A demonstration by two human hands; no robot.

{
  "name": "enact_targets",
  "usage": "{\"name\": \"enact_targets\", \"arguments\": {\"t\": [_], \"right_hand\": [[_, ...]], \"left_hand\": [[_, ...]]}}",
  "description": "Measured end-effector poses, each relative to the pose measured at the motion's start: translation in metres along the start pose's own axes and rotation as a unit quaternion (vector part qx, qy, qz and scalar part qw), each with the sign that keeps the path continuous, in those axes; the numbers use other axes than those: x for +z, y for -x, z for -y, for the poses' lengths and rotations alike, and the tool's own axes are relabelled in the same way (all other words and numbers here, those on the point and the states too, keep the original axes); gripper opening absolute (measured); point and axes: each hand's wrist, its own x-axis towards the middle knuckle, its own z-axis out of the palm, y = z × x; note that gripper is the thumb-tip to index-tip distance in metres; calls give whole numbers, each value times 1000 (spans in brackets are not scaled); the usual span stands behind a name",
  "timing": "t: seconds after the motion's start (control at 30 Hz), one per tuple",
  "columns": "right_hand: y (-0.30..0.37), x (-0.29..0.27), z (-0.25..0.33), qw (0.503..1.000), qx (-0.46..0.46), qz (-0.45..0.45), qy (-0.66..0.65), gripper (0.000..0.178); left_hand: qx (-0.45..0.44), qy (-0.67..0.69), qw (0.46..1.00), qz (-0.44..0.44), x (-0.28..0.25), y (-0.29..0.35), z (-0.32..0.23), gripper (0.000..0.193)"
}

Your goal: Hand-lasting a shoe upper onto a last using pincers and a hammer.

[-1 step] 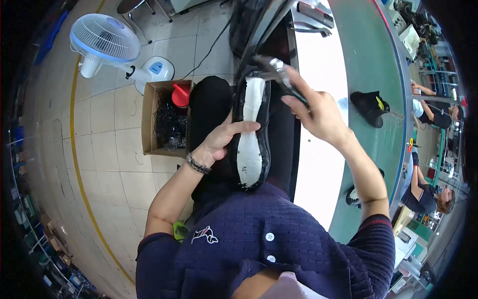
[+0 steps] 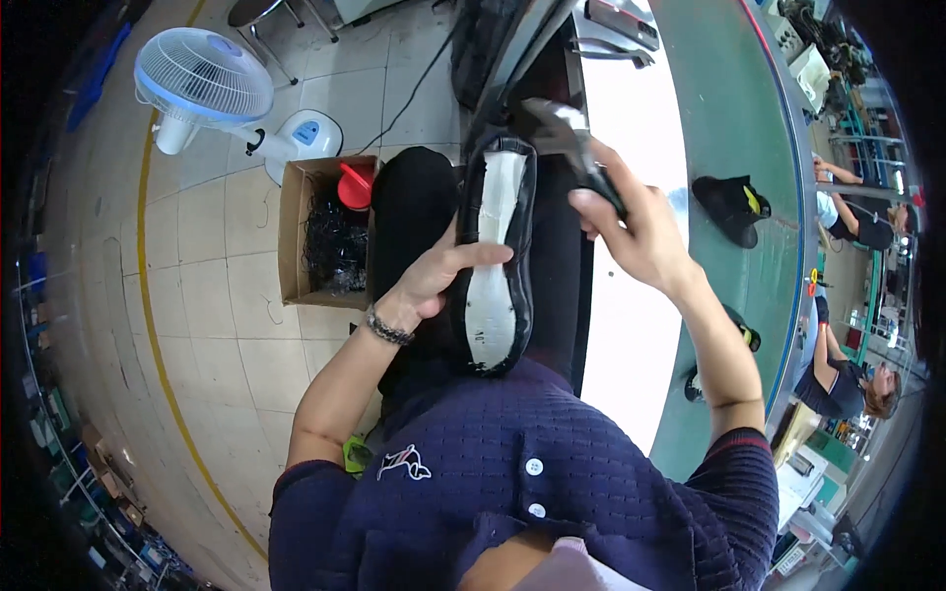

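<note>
A black shoe (image 2: 493,295) lies bottom up along my lap, toe end away from me. Its black upper edge folds in around a white sole board. My left hand (image 2: 434,271) grips the shoe from the left side, thumb laid across the narrow middle of the board. My right hand (image 2: 645,222) is closed around the dark handle of a hammer (image 2: 562,128). The metal head, blurred by motion, is to the right of the toe and apart from it.
A cardboard box (image 2: 294,236) with dark scraps and a red container (image 2: 355,187) stands left of my legs, near a fan (image 2: 204,79). At right, a white-edged green bench (image 2: 724,108) carries a black shoe (image 2: 729,209) and tools (image 2: 616,49). Other people (image 2: 838,384) sit beyond.
The hammer has moved right, off the toe of the shoe, and my right hand has shifted slightly right. My left hand keeps its grip. On the bench, another shoe shows more beside my right forearm.
</note>
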Motion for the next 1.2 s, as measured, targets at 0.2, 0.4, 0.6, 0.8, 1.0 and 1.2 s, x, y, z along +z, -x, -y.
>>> {"name": "enact_targets", "arguments": {"t": [0.2, 0.4, 0.6, 0.8, 1.0, 1.2], "right_hand": [[57, 30, -16, 828, 192, 4, -527, 41], [94, 96, -19, 749, 204, 96, -623, 37], [105, 96, -15, 783, 163, 157, -579, 24], [106, 85, -8, 810, 230, 141, -521, 39], [92, 44, -14, 840, 286, 211, -409, 41], [66, 19, -7, 975, 79, 207, -34, 36]], "left_hand": [[166, -145, 968, 117, -22, -8, 25, 130], [171, -93, 968, 159, -44, -13, 65, 137], [190, -250, 948, 51, -4, -13, 37, 88], [159, -203, 964, -65, 20, -19, 40, 52], [172, -219, 957, -81, 30, -30, 46, 43], [173, -235, 952, -93, 29, -33, 46, 41]]}}
